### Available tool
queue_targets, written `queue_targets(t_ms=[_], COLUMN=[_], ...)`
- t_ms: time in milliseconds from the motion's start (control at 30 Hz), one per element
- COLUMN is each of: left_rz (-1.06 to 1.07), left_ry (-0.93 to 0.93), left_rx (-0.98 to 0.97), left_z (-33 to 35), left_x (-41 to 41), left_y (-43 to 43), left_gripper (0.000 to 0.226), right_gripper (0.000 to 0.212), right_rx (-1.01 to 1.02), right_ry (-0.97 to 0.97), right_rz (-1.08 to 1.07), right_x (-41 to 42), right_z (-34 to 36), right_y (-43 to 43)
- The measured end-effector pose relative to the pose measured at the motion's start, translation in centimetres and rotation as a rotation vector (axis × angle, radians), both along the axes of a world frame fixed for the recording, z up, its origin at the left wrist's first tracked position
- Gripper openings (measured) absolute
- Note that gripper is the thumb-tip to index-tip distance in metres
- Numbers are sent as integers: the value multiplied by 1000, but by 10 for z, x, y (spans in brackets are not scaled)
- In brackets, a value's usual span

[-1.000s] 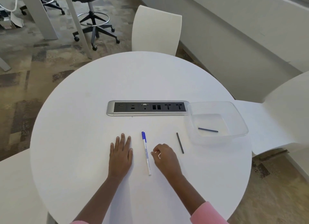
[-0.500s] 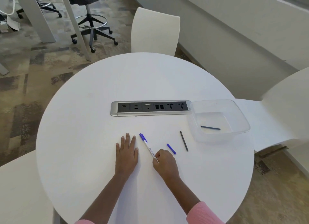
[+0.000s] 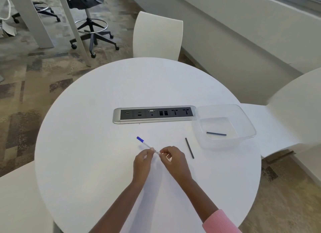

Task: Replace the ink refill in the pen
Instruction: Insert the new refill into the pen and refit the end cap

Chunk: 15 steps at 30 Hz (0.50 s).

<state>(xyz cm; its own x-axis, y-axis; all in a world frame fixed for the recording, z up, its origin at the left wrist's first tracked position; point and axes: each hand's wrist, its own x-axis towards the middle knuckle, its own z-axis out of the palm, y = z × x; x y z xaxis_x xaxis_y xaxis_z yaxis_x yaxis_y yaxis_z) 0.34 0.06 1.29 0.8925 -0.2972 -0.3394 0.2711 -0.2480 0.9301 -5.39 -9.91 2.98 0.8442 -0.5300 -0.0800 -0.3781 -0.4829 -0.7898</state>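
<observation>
A white pen (image 3: 147, 144) with a blue end pointing up-left is held just above the round white table (image 3: 86, 145). My left hand (image 3: 142, 160) pinches its barrel near the middle. My right hand (image 3: 172, 158) grips the near end, which is hidden in the fingers. A dark ink refill (image 3: 189, 148) lies on the table to the right of my right hand. A second dark refill (image 3: 216, 133) lies inside the clear plastic tub (image 3: 250, 126).
A silver and black socket strip (image 3: 154, 114) is set in the table behind the pen, touching the tub's left side. White chairs stand at the far side (image 3: 157, 35) and at the right (image 3: 286, 114). An office chair (image 3: 90, 15) stands on the carpet.
My left hand has left the table and taken hold of the pen. The pen is lifted between both hands. The small blue piece seen beside my right hand is out of sight.
</observation>
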Motion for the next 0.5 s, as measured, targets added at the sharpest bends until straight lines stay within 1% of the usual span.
queue_targets(t_ms=[67, 167, 233, 333, 400, 500], left_rz=[41, 86, 131, 193, 222, 257], left_ry=[190, 343, 388, 432, 458, 485], left_rx=[-145, -266, -306, -359, -396, -444], left_z=[5, 8, 9, 10, 11, 10], left_x=[2, 3, 6, 12, 15, 19], left_y=[-4, -6, -7, -6, -4, -2], left_gripper=[19, 18, 16, 13, 12, 12], right_gripper=[7, 8, 9, 11, 12, 17], right_rx=[-10, -34, -54, -107, -178, -287], right_ry=[-37, -43, -29, 14, 89, 247], right_rz=[30, 97, 109, 8, -89, -168], right_x=[0, -1, -2, -7, -12, -20], right_z=[2, 3, 2, 0, -4, -11], right_y=[-3, -8, -15, -32, -45, -59])
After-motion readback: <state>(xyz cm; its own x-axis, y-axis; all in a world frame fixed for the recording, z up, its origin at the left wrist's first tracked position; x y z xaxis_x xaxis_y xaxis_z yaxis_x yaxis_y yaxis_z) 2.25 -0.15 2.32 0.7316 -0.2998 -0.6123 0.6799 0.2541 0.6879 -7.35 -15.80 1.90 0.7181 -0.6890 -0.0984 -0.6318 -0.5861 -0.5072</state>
